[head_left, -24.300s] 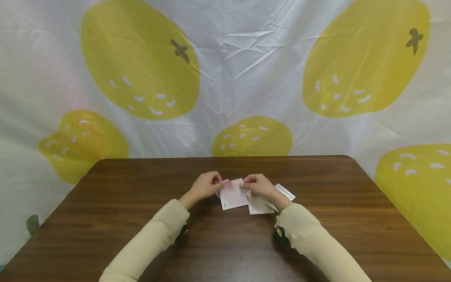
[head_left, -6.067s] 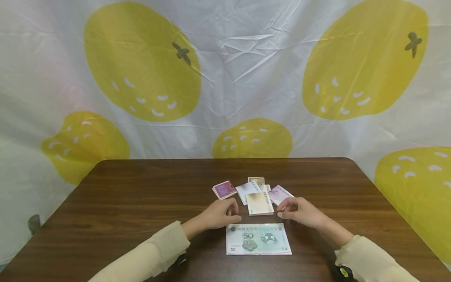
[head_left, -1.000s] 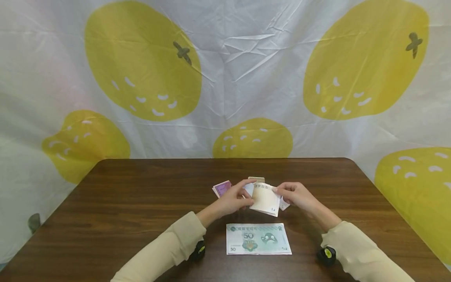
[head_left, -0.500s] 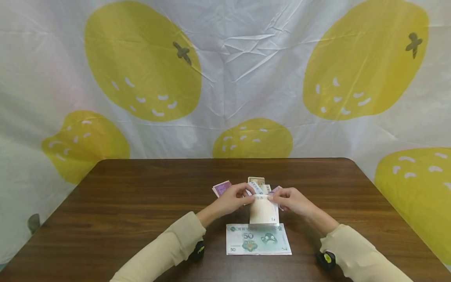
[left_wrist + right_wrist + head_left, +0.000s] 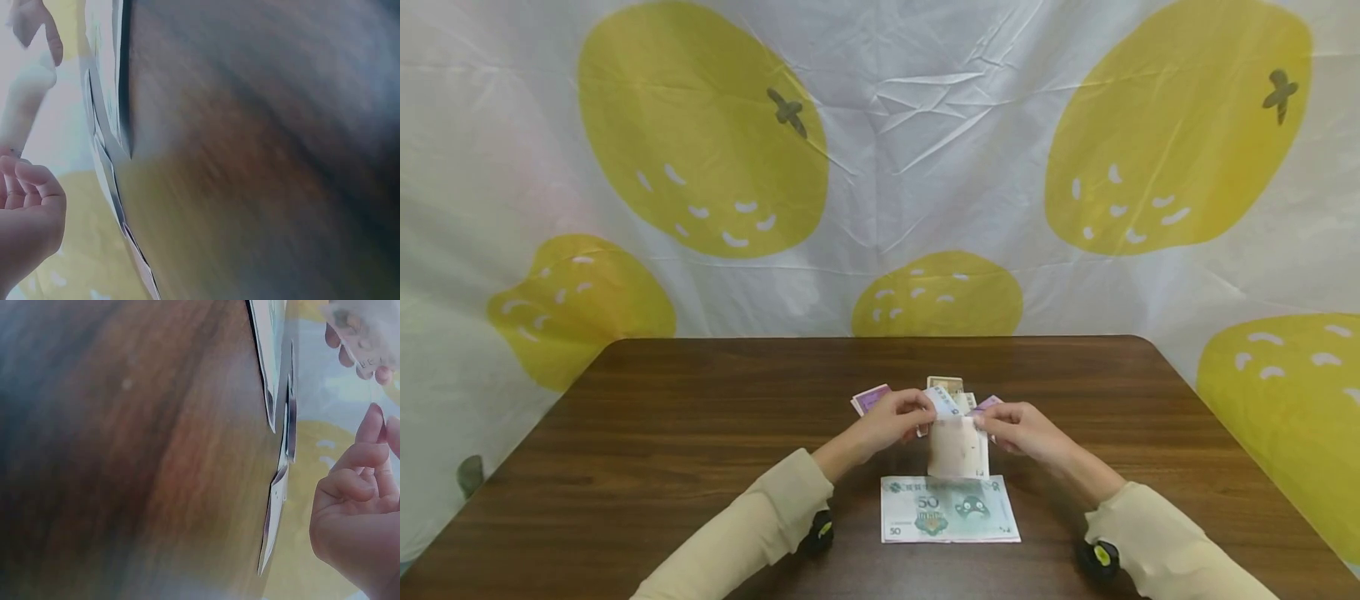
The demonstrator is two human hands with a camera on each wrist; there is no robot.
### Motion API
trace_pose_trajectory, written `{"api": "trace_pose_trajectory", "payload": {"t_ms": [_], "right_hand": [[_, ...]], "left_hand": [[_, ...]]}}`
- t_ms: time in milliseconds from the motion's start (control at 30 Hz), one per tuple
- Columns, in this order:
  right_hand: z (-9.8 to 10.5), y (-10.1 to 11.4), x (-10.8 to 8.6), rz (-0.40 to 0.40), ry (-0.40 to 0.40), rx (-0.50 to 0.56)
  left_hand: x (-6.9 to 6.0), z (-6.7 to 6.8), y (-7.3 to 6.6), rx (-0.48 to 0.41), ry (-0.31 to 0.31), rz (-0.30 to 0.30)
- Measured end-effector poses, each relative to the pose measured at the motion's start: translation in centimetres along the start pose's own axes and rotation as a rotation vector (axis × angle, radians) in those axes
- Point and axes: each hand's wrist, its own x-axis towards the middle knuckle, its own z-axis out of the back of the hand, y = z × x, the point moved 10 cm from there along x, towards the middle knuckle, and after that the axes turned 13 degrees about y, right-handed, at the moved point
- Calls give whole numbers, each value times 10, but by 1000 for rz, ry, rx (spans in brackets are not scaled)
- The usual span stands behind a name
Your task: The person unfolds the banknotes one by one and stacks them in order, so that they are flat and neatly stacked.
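In the head view a cream banknote [image 5: 958, 450], folded or curled, is held up between both hands over the table. My left hand [image 5: 889, 423] pinches its upper left corner, and my right hand [image 5: 1024, 430] pinches the upper right. The note's print is blurred. A green 50 banknote [image 5: 950, 510] lies flat just in front, its top edge partly covered by the cream note. In the left wrist view, the left hand [image 5: 31, 212] shows curled fingers at the pale note's end; the right wrist view shows the right hand [image 5: 359, 500] with thumb and index finger close together.
Behind the hands lie folded banknotes: a purple one [image 5: 872, 399] at left, a brownish one [image 5: 945, 384] at the back, a bluish one [image 5: 943, 400] and a lilac one [image 5: 989, 403]. They rest on a dark wooden table [image 5: 700, 433] before a fruit-print curtain [image 5: 880, 167].
Over six seconds, the cream note was lifted off the pile. In the last second it came down toward the 50 note and its face changed. The 50 note was absent 24 seconds ago.
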Motion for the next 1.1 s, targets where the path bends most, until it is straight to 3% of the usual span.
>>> {"api": "trace_pose_trajectory", "payload": {"t_ms": [467,667,1100], "right_hand": [[9,-4,-7,-16,-26,11],[11,-7,-10,-25,-25,-1],[11,-4,-16,-32,-8,-5]], "left_hand": [[-9,9,2,90,28,65],[-14,9,0,94,55,52],[-22,17,4,204,21,63]]}}
